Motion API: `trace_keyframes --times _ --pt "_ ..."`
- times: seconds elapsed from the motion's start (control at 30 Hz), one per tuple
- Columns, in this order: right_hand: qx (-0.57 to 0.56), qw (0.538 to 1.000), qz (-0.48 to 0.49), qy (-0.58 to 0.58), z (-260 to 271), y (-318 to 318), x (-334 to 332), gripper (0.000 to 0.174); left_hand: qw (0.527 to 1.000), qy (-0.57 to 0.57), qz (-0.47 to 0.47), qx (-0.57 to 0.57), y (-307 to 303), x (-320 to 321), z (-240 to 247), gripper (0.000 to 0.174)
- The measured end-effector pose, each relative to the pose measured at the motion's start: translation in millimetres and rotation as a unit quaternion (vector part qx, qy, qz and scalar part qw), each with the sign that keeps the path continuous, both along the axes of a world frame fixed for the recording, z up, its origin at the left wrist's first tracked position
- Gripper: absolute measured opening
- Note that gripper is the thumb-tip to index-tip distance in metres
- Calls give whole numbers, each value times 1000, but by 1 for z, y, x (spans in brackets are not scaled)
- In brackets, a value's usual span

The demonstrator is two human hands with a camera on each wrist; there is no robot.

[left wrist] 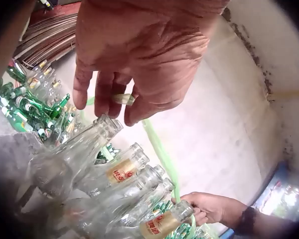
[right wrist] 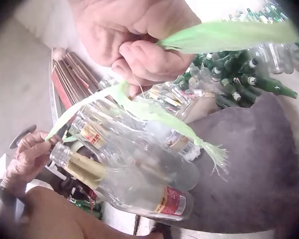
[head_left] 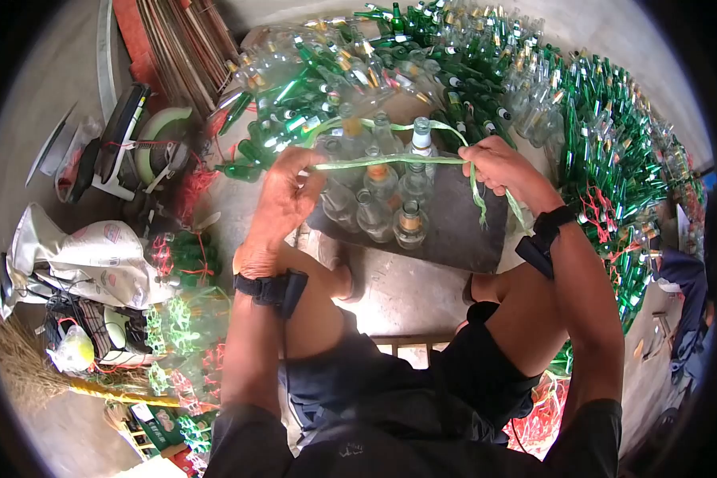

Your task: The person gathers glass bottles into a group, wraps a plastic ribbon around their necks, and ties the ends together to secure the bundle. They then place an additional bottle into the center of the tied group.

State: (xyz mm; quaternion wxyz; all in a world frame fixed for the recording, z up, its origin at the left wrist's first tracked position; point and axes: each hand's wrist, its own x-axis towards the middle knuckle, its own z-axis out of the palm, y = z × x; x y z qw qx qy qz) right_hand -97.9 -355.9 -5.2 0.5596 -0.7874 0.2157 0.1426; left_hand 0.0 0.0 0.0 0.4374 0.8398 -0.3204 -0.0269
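Note:
A light green plastic twine (head_left: 390, 162) stretches between both hands, above a cluster of clear glass bottles (head_left: 381, 183). The left hand (head_left: 291, 190) pinches one part of it at the left of the bottles; in the left wrist view the twine (left wrist: 123, 98) passes between thumb and fingers, close over a bottle mouth (left wrist: 108, 124). Curled fingers of the right hand (head_left: 502, 166) grip the twine at the right, with frayed ends (right wrist: 215, 154) hanging below. A second length of twine loops behind the bottle necks. The bottles stand upright on a dark slab (head_left: 464, 231), some with gold neck labels.
Heaps of green and clear bottles (head_left: 605, 135) cover the floor behind and to the right. At the left lie a white woven sack (head_left: 107, 259), a broom (head_left: 24, 362) and netted bottles. The person's knees flank the slab. Stacked boards (head_left: 175, 48) lean at back left.

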Motion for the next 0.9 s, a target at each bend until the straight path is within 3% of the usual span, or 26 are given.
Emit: trace_keyframes --times 0.1,0.17,0.9 --pt "5 999 35 0 -5 2 -4 40 999 -25 -5 27 3 -5 2 19" --pt "4 997 71 -19 -11 0 -4 40 1000 18 0 2 3 -10 0 18" --pt "80 994 72 26 5 6 -13 40 997 42 -55 29 18 -36 17 24"
